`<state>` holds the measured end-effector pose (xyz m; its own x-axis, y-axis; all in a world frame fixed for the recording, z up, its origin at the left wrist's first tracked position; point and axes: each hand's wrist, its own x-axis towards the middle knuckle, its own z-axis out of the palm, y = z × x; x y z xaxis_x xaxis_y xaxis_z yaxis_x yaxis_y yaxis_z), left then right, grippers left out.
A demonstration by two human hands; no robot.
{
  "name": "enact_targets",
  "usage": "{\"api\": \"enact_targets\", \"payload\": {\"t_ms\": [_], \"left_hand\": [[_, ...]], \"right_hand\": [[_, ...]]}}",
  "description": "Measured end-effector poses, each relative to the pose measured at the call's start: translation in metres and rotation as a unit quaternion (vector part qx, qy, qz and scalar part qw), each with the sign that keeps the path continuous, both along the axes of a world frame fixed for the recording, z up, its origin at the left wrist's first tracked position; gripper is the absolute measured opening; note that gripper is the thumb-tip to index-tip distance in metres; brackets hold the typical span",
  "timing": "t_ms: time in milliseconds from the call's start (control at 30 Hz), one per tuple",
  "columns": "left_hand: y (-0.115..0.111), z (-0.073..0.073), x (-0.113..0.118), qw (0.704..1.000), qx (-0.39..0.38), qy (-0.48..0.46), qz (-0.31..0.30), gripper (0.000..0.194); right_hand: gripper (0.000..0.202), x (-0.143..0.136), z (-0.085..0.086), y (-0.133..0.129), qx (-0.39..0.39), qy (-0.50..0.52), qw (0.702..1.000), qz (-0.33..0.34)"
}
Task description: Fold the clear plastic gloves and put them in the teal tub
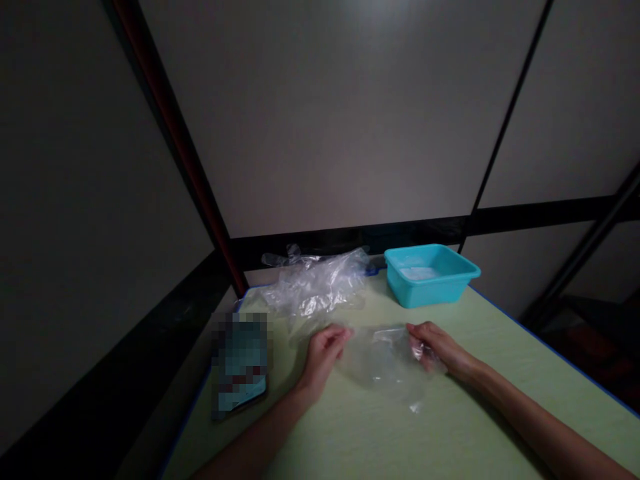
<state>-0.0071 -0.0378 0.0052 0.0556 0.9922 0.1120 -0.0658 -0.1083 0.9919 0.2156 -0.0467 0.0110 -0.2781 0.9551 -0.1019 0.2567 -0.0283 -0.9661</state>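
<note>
A thin clear plastic sheet or bag (383,360) is stretched between my two hands above the green table. My left hand (326,352) pinches its left edge between thumb and fingers. On the other side, my right hand (431,341) grips the upper right corner, with some crumpled plastic around its fingers. Behind my left hand lies a loose heap of crumpled clear plastic (320,283), several pieces overlapping. Whether the held piece is one layer or two I cannot make out.
A turquoise basin (433,283) with something pale inside stands at the back right of the green table (360,440). At the left edge lies a phone-like device (243,367), partly pixelated. Pale panels (350,133) rise behind the table.
</note>
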Motion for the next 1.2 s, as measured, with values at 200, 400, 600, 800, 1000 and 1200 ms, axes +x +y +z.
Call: {"api": "enact_targets", "payload": {"t_ms": [200,400,600,800,1000,1200], "left_hand": [[-0.001,0.004,0.0,0.998,0.013,0.011,0.056,0.024],[-0.002,0.004,-0.001,0.997,0.018,0.02,0.068,0.03],[-0.004,0.004,-0.002,0.999,0.042,0.011,0.021,0.03],[-0.004,-0.001,-0.004,0.997,0.057,-0.031,-0.03,0.048],[-0.005,-0.006,0.0,0.978,0.031,-0.096,-0.183,0.081],[-0.016,-0.011,0.005,0.972,0.063,0.003,-0.228,0.091]], "right_hand": [[0.056,0.006,0.007,-0.003,0.037,-0.062,0.996,0.055],[0.033,0.011,0.015,-0.009,0.279,-0.204,0.937,0.05],[0.022,0.006,0.01,-0.012,0.339,-0.241,0.906,0.078],[0.038,-0.008,-0.005,-0.011,0.112,-0.032,0.991,0.067],[0.047,-0.011,-0.005,-0.012,-0.076,0.107,0.984,0.124],[0.041,-0.007,-0.003,-0.008,0.043,-0.01,0.999,0.014]]}}
